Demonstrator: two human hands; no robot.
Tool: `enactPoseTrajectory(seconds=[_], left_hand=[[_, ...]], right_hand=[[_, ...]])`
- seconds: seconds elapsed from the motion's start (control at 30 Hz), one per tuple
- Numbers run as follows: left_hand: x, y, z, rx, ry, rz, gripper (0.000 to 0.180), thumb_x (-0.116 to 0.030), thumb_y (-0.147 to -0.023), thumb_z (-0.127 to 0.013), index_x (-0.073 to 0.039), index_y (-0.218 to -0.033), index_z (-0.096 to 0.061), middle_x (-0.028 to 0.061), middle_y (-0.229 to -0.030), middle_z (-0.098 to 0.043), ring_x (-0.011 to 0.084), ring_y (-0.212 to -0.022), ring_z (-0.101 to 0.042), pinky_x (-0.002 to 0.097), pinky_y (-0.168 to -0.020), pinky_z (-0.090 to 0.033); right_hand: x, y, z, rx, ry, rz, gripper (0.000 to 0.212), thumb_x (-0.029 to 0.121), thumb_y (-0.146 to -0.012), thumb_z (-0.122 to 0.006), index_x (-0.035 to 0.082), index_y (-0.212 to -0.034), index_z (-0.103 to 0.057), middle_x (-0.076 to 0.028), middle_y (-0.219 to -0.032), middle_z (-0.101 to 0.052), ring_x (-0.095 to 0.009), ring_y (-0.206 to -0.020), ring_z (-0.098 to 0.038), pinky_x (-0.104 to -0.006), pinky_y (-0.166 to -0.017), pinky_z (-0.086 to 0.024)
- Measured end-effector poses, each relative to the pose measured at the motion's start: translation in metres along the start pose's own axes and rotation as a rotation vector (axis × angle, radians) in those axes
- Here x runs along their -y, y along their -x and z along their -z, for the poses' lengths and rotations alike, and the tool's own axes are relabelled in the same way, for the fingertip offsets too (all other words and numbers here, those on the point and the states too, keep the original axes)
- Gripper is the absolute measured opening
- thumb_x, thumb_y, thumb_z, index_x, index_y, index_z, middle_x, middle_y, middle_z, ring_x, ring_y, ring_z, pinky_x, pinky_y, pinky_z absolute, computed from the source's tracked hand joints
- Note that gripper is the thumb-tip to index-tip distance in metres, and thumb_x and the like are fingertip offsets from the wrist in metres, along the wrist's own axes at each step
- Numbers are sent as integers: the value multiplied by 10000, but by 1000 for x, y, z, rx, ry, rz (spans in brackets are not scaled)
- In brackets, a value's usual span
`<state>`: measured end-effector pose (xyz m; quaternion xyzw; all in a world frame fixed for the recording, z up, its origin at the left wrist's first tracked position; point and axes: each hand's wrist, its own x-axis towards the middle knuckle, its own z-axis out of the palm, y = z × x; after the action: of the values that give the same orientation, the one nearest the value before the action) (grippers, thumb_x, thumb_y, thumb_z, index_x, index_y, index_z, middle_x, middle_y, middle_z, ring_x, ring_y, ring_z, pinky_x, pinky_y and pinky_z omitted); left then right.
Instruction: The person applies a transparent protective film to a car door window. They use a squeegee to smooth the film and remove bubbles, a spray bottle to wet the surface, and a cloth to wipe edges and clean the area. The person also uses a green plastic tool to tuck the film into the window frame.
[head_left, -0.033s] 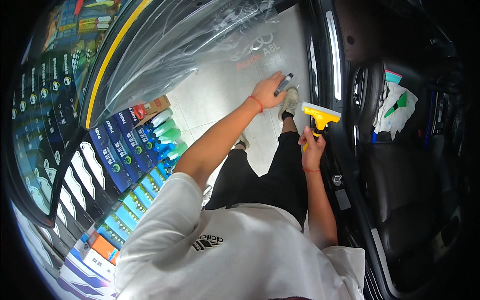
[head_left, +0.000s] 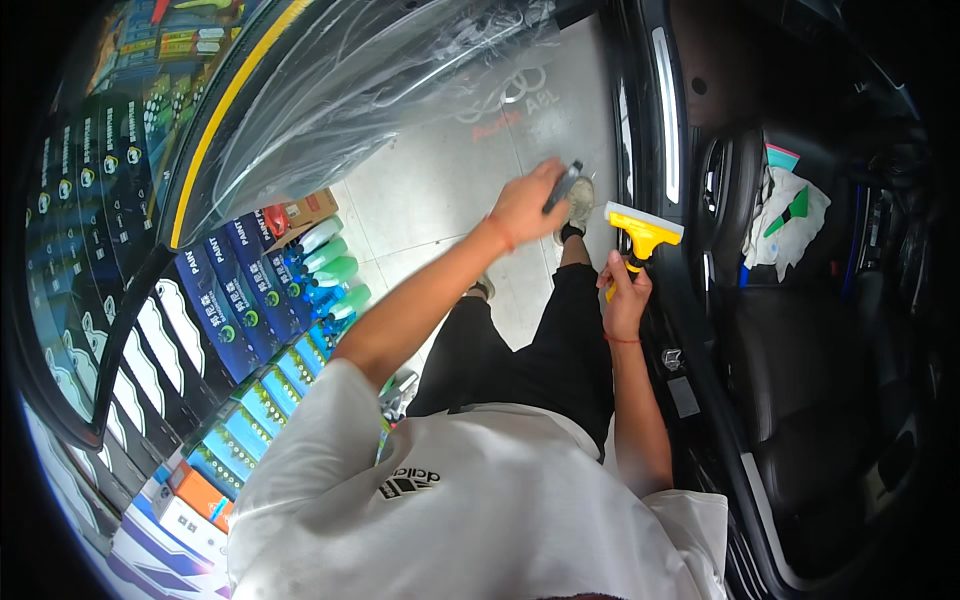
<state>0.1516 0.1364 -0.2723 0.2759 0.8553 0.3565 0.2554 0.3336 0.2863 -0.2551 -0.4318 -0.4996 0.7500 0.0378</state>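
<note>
My left hand [head_left: 525,205] is reached out over the floor, closed around a short black-and-grey stick-like object [head_left: 565,187]. Its exact kind is unclear from here, and the fingers partly hide it. A yellow squeegee [head_left: 645,229] with a pale, straight blade is gripped by its handle in my right hand [head_left: 626,300], blade end upward. The squeegee stands beside the black door sill [head_left: 672,120] of a car on the right.
An open car door [head_left: 215,120] with clear plastic film [head_left: 370,100] is at upper left. Behind it are stacked boxes [head_left: 215,290] and green-and-white bottles [head_left: 335,265]. On the right, a white cloth [head_left: 785,225] lies by dark seats [head_left: 800,370].
My left hand has moved slightly down and to the left, bringing the black-and-grey object with it. My right hand and the squeegee have stayed almost in place.
</note>
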Motion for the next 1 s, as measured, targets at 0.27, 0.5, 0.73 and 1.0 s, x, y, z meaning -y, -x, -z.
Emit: enactPoseTrajectory(seconds=[0.27, 0.5, 0.73, 1.0], left_hand=[[-55, 130, 59, -256, 609, 28, 476, 61, -871, -505, 11, -1344, -504, 153, -1346, -519, 178, -918, -677, 298, -839, -506], [-41, 228, 66, -371, 490, 99, 538, 97, -817, -526, 2, -1347, -513, 186, -1365, -504, 236, -986, -656, 321, -863, -536], [-13, 314, 62, -505, 485, 400, 535, 93, -845, -487, 56, -1378, -462, 191, -1428, -439, 211, -974, -671, 318, -896, -515], [-14, 346, 57, -600, 545, 509, 530, 79, -863, -476, 72, -1391, -424, 183, -1452, -437, 210, -950, -681, 316, -871, -523]], right_hand=[[43, 6, -58, 101, 5, 256, 163, 191, -969, -643, 40, -935, -589, -27, -800, -595, -112, -681, -543, -248, -653, -427], [-32, -111, -196, 188, -692, -199, 407, 442, -942, -571, 126, -1199, -582, -17, -1247, -573, -232, -1127, -529, -462, -925, -416], [-112, -180, -295, 71, -811, -462, 500, 438, -906, -572, 192, -1339, -535, -11, -1510, -397, -223, -1375, -343, -496, -1133, -221], [-114, -136, -251, 42, -692, -387, 542, 437, -886, -575, 149, -1343, -522, 29, -1382, -530, -180, -1265, -414, -415, -1060, -324]])
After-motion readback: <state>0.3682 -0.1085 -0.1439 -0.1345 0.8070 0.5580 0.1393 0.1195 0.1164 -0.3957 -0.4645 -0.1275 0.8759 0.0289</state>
